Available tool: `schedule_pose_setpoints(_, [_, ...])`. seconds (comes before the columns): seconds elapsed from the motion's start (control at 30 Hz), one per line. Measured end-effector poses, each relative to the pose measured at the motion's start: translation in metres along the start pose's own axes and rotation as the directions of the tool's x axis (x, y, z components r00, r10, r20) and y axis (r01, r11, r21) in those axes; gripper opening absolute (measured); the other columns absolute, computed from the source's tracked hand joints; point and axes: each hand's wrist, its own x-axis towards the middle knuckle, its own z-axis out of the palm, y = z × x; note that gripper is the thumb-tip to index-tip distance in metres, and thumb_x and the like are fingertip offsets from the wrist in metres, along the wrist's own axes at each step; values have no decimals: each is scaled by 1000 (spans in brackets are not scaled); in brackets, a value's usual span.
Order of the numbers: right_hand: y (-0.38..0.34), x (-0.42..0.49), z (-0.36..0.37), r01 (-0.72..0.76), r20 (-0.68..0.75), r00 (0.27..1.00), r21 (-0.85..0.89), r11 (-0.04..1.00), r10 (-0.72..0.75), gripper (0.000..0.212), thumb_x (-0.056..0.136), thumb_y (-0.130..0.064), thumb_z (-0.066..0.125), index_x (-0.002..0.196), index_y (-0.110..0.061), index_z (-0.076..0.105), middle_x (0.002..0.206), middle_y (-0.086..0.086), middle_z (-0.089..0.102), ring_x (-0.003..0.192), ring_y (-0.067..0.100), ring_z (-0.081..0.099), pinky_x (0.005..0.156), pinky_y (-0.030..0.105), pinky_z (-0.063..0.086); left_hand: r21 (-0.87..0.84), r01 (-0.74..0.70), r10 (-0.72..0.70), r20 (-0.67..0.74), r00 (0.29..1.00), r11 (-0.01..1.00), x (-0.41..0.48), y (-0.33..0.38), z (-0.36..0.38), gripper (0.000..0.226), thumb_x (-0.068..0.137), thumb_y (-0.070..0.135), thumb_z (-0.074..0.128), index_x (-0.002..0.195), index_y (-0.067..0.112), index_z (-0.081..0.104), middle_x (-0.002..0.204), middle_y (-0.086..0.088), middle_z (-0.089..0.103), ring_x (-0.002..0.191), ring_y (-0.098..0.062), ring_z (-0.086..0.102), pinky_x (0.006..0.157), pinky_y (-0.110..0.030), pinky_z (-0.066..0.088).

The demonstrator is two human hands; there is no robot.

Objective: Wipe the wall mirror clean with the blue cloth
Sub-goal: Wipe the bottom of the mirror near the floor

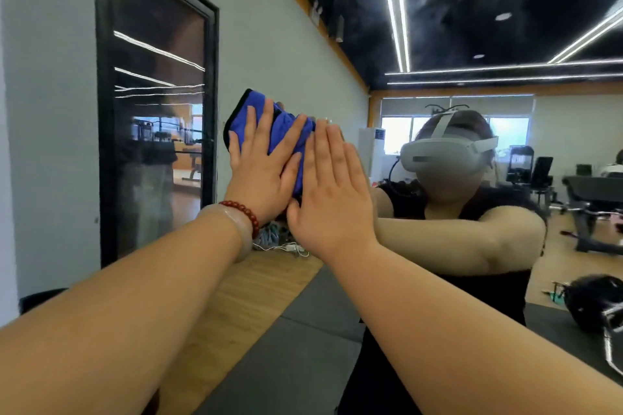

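Your left hand (266, 167) lies flat against the blue cloth (243, 118), with its fingers (251, 126) straight and fanned apart. They press on the fabric and do not curl round it. Your right hand (332, 194) is just beside it, also flat, with its fingers straight and held close together. It covers the cloth's right edge, and its thumb side touches the left hand. Neither hand pinches the cloth.

The cloth is soft, bunched into folds and edged with dark trim. It sits pressed against the wall mirror (421, 239), left of centre and at the height of your reflected head. The glass is smooth and reflects you in a white, rounded headset (448, 155) and a dark sleeveless top.

Your left wrist carries a string of round red beads (241, 212) next to a pale, glossy bangle (236, 229).

To the far left stands a tall black-framed glass door (155, 118). Below are pale wood flooring (242, 296) and matte grey mats (303, 364). A shiny black helmet (593, 303) lies at the lower right.
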Motion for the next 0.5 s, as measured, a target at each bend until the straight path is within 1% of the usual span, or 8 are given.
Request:
schedule_pose_setpoints(0.1, [1,1,1,-7,-17,1000,1,1000,7,82,96,-46,29,149,4,-8,159,22,-13,149,33,-13,119,43,-12,-10,1,-1,-39,999,1000,2,-8,2,48,98,44,20,145,45,12,159,6,-8,147,-17,-13,117,-50,-10])
schedule_pose_setpoints(0.17, [1,2,3,0,-22,1000,-1,1000,-1,83,96,-48,30,149,4,-8,157,23,-16,148,33,-13,119,43,-13,-34,171,-173,-80,982,985,8,-12,0,48,103,36,25,147,45,11,162,-2,-4,148,-23,-10,118,-55,-5])
schedule_pose_setpoints(0.23, [2,1,2,0,-16,1000,-6,1000,0,83,97,-48,30,150,4,-8,158,23,-16,148,33,-13,120,43,-11,-73,380,-385,-73,920,922,10,-9,-3,50,105,32,26,150,44,10,163,-5,-6,148,-28,-11,117,-58,-2])
schedule_pose_setpoints(0.27, [3,0,3,-3,-17,1000,-10,1000,2,83,97,-48,30,150,4,-7,158,23,-14,148,33,-13,120,43,-10,-59,391,-394,-60,917,919,7,-6,-2,50,105,34,25,151,44,9,162,-6,-9,148,-29,-12,117,-58,-3])
schedule_pose_setpoints(0.33, [1,0,3,-8,-21,1000,-19,1000,7,81,96,-46,27,150,3,-8,159,23,-12,149,33,-12,120,43,-9,27,177,-177,-5,984,984,-2,-2,-1,52,101,44,19,150,43,4,160,-1,-17,147,-28,-18,116,-55,-10])
schedule_pose_setpoints(0.4, [-1,0,4,-15,-24,1000,-37,999,14,80,95,-46,28,151,2,-5,160,22,-9,149,32,-10,121,43,-7,93,-93,88,63,994,991,-9,-11,0,53,95,50,13,147,44,1,155,6,-21,145,-23,-21,113,-51,-16])
schedule_pose_setpoints(0.47, [-1,1,6,-24,-46,999,-62,998,21,83,94,-48,32,152,3,2,161,22,-3,150,32,-5,121,43,-4,115,-163,159,46,986,980,-2,-26,-3,51,96,49,15,146,44,5,156,6,-17,146,-24,-17,113,-49,-16])
schedule_pose_setpoints(0.5, [-2,1,7,-30,-54,998,-73,997,26,84,93,-49,35,152,3,6,161,22,0,150,32,-2,122,43,-2,106,-95,95,6,995,990,4,-32,-5,50,99,46,18,147,44,6,159,4,-13,148,-25,-14,114,-51,-14])
